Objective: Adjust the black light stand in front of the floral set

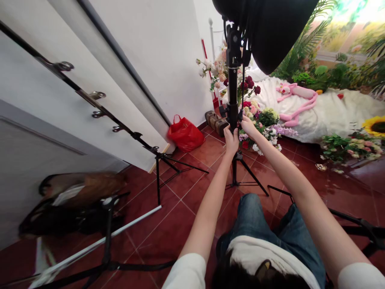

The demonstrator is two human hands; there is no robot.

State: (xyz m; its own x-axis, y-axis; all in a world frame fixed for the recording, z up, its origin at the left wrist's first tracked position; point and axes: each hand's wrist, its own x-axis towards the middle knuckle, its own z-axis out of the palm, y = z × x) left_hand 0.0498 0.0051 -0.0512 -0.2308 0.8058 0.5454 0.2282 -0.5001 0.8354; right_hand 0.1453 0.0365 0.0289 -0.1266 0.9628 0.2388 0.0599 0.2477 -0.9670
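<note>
A black light stand rises upright in front of me, with a large black lamp hood at its top. My left hand is closed round the stand's pole just below a black clamp collar. My right hand reaches the same collar from the right, its fingers closed at the knob side; the fingertips are partly hidden, and what they pinch is too small to make out. The stand's legs spread on the red tiled floor below my hands.
A red bag sits by the wall. Another black stand is left. Flowers and a pink plush toy on white cloth lie behind right. Black bags, a white pole and more stand legs are on the floor.
</note>
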